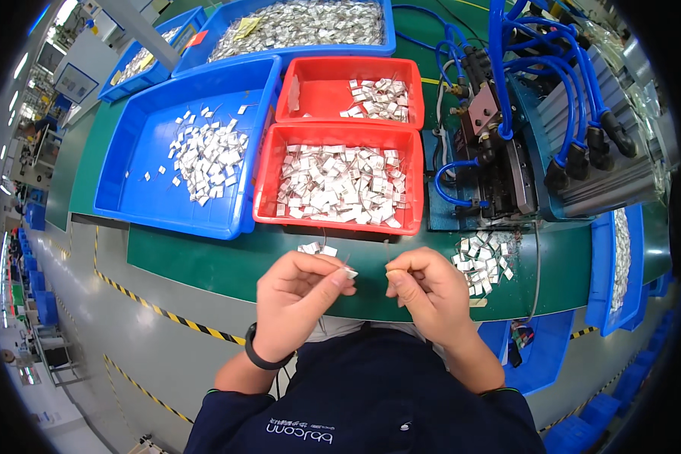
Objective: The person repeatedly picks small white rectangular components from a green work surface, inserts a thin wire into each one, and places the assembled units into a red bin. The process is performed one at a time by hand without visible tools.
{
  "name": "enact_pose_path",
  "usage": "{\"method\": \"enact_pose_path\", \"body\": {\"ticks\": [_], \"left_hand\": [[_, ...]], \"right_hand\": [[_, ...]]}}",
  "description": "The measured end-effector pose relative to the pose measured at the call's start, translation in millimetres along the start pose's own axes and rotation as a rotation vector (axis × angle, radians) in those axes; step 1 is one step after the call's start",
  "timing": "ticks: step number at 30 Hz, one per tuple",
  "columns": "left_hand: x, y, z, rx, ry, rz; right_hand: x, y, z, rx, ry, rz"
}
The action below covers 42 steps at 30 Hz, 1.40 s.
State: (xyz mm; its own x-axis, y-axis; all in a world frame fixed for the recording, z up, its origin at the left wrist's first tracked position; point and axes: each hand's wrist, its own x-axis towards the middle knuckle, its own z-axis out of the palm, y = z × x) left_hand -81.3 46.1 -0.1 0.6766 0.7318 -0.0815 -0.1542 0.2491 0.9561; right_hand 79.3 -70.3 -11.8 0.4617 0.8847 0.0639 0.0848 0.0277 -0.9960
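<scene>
My left hand is closed in a pinch on a small white block-shaped part with thin wire leads, over the front edge of the green table. Across from it, my right hand is also pinched shut. A thin wire-like line rises by its fingertips; whatever those fingers hold is too small to make out. A few similar white parts lie on the table just beyond my left hand. Close by my right hand is a bigger loose heap of white parts.
Ahead stand a near red tray and a far red tray, both holding white parts. A big blue tray with more is on the left. At right, a machine with blue air hoses rises from the green table.
</scene>
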Motion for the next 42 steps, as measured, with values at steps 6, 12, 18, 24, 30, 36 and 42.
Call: {"method": "enact_pose_path", "body": {"ticks": [6, 12, 18, 24, 30, 36, 42], "left_hand": [[-4, -22, 16, -0.178, -0.038, -0.126], [-3, -20, 17, -0.162, -0.039, -0.137], [-2, -23, 17, -0.183, -0.029, -0.147], [-2, -23, 19, -0.187, -0.019, -0.151], [-3, -24, 19, -0.185, -0.02, -0.15], [-4, -24, 18, -0.182, -0.014, -0.152], [-5, -23, 18, -0.18, -0.012, -0.158]], "right_hand": [[-3, 7, 8, 0.546, -0.027, 0.098], [-4, 11, 5, 0.523, -0.082, 0.124], [0, 11, 9, 0.574, -0.08, 0.104], [-2, 15, 7, 0.575, -0.08, 0.176], [0, 13, 6, 0.574, -0.1, 0.222], [1, 14, 5, 0.618, -0.121, 0.274], [2, 13, 4, 0.679, -0.138, 0.316]]}}
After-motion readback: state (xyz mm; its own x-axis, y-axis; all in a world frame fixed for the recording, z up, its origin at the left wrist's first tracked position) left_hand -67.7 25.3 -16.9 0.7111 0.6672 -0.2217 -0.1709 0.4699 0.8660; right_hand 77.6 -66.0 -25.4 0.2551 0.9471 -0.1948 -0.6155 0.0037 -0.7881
